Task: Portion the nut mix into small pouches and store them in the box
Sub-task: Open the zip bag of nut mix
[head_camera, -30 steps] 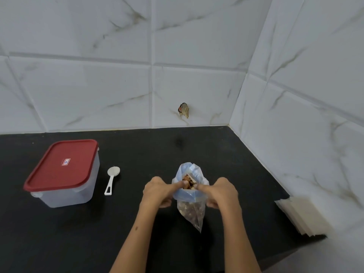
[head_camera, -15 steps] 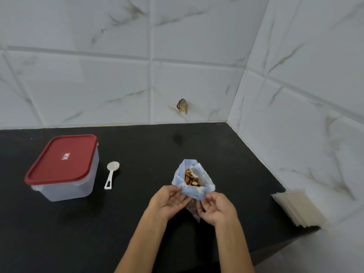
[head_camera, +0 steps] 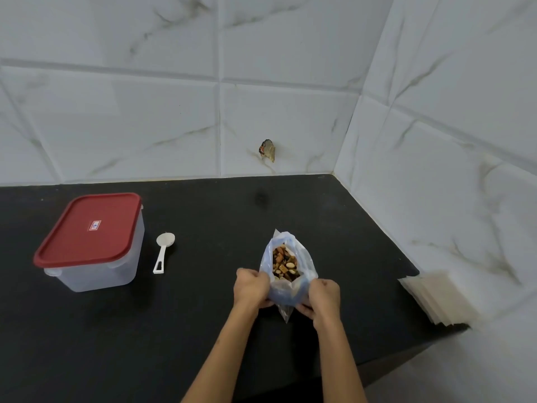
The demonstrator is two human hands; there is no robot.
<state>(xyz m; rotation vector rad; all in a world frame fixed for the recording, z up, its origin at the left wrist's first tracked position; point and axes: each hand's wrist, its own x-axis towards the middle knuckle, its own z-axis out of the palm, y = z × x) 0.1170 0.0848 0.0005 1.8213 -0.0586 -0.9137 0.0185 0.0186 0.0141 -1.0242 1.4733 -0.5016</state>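
A clear, bluish plastic bag point(head_camera: 305, 258) stands on the black counter with its mouth spread wide, and the nut mix point(head_camera: 284, 264) shows inside. My left hand point(head_camera: 250, 286) grips the bag's left side and my right hand point(head_camera: 323, 298) grips its right side, both low on the rolled-down rim. A clear box with a red lid point(head_camera: 90, 228) sits shut at the left. Beside it lies a white spoon point(head_camera: 163, 253). A stack of pale small pouches point(head_camera: 436, 298) rests at the counter's right edge.
The black counter point(head_camera: 203, 216) meets white marble-look tiled walls at the back and right. A small brown scrap point(head_camera: 268, 150) sticks on the back wall. The counter's front edge runs below my forearms.
The bag's mouth has gone from pinched nearly shut to wide open, with the rim rolled down. Both hands have slid from the bag's top to its sides.
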